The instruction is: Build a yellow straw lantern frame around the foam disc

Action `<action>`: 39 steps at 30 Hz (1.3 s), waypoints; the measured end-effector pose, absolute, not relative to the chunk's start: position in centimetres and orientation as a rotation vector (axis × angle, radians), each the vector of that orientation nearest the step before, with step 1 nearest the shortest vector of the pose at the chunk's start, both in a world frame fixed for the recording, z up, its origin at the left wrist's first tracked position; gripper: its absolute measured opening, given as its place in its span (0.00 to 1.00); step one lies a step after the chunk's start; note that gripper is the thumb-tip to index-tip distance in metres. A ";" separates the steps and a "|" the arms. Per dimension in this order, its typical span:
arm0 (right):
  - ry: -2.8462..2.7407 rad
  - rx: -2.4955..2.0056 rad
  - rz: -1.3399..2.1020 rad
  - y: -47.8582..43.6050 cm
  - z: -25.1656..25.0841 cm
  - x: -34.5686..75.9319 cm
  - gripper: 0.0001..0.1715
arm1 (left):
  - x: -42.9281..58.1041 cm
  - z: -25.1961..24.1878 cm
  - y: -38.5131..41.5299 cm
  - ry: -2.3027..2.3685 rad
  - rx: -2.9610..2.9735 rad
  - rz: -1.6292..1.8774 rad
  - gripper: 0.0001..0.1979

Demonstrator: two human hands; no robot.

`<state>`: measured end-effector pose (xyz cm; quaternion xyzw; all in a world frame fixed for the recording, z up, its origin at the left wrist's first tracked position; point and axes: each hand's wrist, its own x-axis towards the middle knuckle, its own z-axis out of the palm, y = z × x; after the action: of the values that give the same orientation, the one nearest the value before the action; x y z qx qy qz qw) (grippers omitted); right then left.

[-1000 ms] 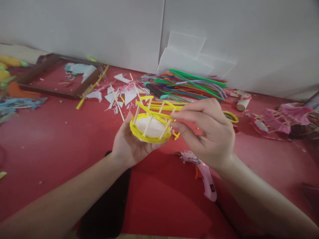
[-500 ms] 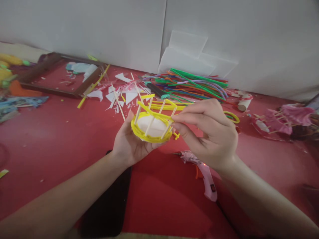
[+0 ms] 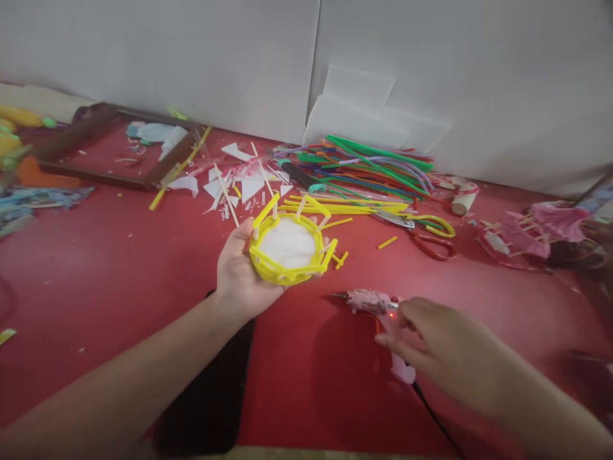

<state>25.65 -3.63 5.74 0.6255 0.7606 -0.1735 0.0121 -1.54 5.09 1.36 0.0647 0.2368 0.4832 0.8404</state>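
Observation:
My left hand (image 3: 239,275) cups a small round basket (image 3: 288,250), its white base ringed by upright wooden sticks with yellow straw strips woven round them. It is held a little above the red table (image 3: 96,268). My right hand (image 3: 431,348) is low at the right, blurred by motion, with its fingers curled just over the handle of a pink glue gun (image 3: 383,319) that lies on the table. Whether the fingers have closed on the gun I cannot make out.
A pile of coloured straws (image 3: 364,169) lies at the back beside yellow straws (image 3: 335,206) and scissors (image 3: 426,230). White scraps (image 3: 234,182) litter the back left near a brown wooden frame (image 3: 110,150). A pink craft piece (image 3: 536,230) sits at the right. White foam sheets (image 3: 368,108) lean on the wall.
My right hand has let go of the yellow strip at the basket and dropped down and right to the glue gun. The basket has tilted slightly in my left hand.

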 end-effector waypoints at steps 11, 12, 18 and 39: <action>2.202 2.421 -0.505 -6.4 0.5 26.9 0.09 | -1.7 0.6 5.1 0.358 0.236 1.014 0.32; 2.170 2.508 -0.497 -6.3 0.4 27.1 0.08 | -1.6 0.7 5.0 0.379 0.230 1.014 0.32; 2.109 2.927 -0.506 -4.6 1.5 28.3 0.10 | -1.5 1.1 5.0 0.432 0.222 0.983 0.34; 2.895 2.519 -0.713 -5.6 -0.6 25.7 0.06 | -1.5 1.4 4.9 0.424 0.351 0.857 0.26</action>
<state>25.68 -5.55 -0.59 0.5991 0.6886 -0.1697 -0.3715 -1.50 4.90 1.37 0.1681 0.2031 0.4100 0.8731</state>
